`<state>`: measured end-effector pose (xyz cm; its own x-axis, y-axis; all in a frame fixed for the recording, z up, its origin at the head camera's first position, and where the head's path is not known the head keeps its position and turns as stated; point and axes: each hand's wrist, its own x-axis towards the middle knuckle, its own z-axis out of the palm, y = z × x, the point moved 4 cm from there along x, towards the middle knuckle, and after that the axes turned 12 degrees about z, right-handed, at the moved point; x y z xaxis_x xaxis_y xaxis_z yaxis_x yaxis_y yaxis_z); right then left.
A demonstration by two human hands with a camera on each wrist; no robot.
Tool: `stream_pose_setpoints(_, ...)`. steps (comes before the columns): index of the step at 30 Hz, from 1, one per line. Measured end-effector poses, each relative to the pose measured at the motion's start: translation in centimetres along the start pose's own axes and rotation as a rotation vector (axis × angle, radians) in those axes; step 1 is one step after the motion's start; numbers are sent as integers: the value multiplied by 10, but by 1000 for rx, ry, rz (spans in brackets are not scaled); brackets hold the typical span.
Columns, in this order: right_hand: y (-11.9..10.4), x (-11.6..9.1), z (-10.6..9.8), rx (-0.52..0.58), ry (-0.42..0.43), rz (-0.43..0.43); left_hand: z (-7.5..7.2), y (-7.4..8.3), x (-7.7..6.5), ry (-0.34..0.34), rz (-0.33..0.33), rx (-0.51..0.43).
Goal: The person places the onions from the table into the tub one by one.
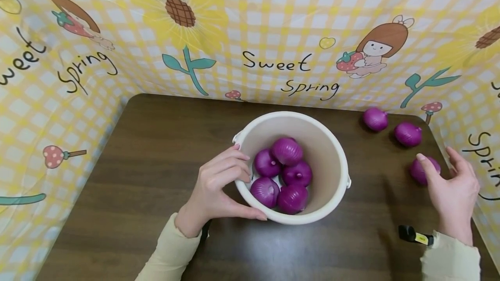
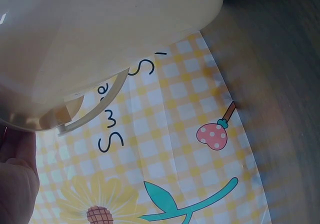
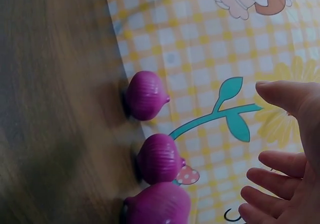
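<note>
A cream bucket (image 1: 327, 203) stands in the middle of the table with several purple onions (image 1: 287, 151) inside. My left hand (image 1: 218, 181) grips its left rim, fingers at the far side and thumb along the near edge. In the left wrist view, the bucket's outer wall (image 2: 125, 29) and handle (image 2: 102, 106) fill the upper left, the hand (image 2: 20, 176) just below. My right hand (image 1: 455, 190) is spread over the nearest onion (image 1: 421, 171) at the right edge. In the right wrist view, thumb and fingers (image 3: 272, 181) are apart, holding nothing; that onion (image 3: 160, 204) shows low down.
Two more onions, one (image 1: 376, 119) near the back edge and one (image 1: 408, 134) near the back right corner, lie beyond my right hand. A checked, printed cloth (image 1: 273, 21) hangs around the back and sides of the brown table (image 1: 164, 142).
</note>
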<state>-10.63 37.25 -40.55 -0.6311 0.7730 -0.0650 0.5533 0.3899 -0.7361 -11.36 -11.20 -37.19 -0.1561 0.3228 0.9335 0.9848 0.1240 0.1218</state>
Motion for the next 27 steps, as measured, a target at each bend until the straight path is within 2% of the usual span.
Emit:
stream_pose_setpoints(10,11,11,3,-73,-6,-16,-1,-1,2,3,5,5)
stream_pose_setpoints(21,29,21,6,-122,-95,39,-2,0,4,-2,1,3)
stream_pose_setpoints(27,39,25,6,-111,-169,106,-2,1,5,2,-1,0)
